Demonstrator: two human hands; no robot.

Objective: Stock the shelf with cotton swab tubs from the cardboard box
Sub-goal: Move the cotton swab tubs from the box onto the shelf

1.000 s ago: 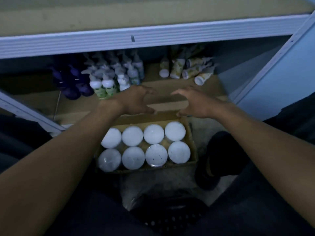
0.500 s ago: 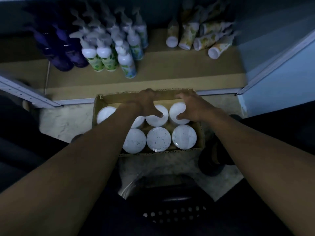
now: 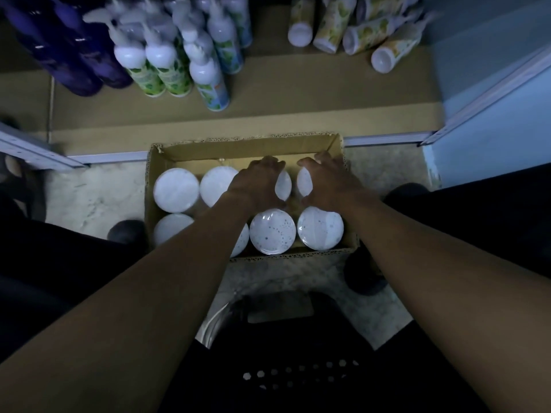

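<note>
An open cardboard box (image 3: 238, 150) stands on the floor in front of the bottom shelf (image 3: 298, 114). It holds several cotton swab tubs with white lids in two rows. My left hand (image 3: 256, 183) curls over the third tub (image 3: 283, 185) of the back row, fingers on its far side and thumb on its near side. Beside it, my right hand (image 3: 328, 183) grips the fourth back-row tub (image 3: 304, 181) the same way. Both tubs still sit in the box. The front-row tubs (image 3: 272, 231) and the left back-row tubs (image 3: 176, 189) are untouched.
On the cardboard-lined shelf stand purple bottles (image 3: 80, 61) and white pump bottles (image 3: 167, 67), with yellow-labelled tubes (image 3: 357, 34) lying at the right. A shelf upright (image 3: 29, 147) is at the left, a blue wall (image 3: 492, 120) at the right. A dark perforated stool (image 3: 283, 368) is below me.
The view has tilted down toward the box. Both hands came down from above the box's far rim and closed over the two right-hand tubs of the back row.
</note>
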